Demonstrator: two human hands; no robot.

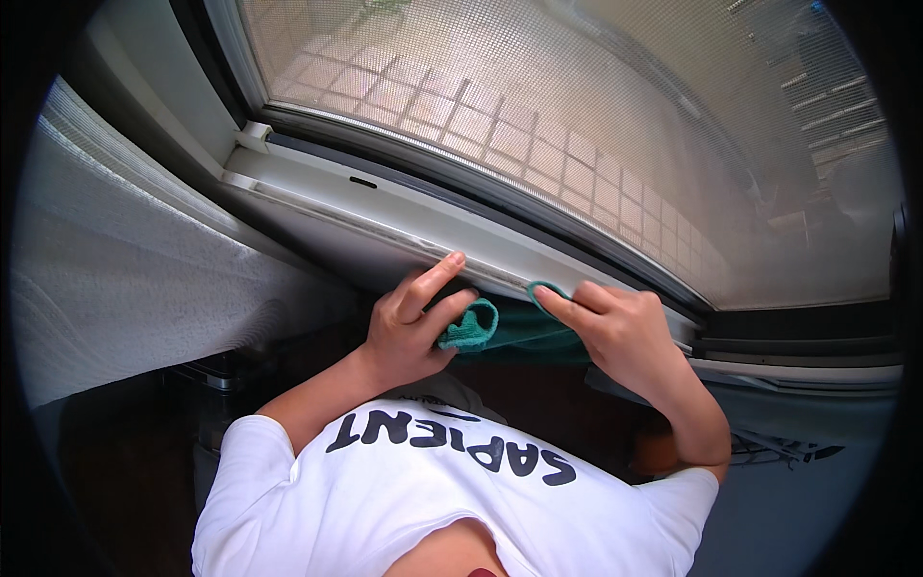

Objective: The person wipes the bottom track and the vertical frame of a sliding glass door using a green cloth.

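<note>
A green cloth [524,332] hangs between my hands, just below the edge of a white window frame [317,188]. My left hand [413,322] is closed around a bunched, rolled end of it. That hand's index finger points out and touches or nearly touches the frame's edge. Close by, my right hand [620,332] has the cloth's other end at its fingertips, where a fold loops around the index finger. This fingertip lies against the frame's near edge. The right hand's remaining fingers are curled and partly hidden.
Beyond the frame stands a mesh window screen [500,125], with a metal railing [538,159] seen through it. A pale curtain [144,260] hangs at the left. A dark slatted object [788,447] shows at the lower right.
</note>
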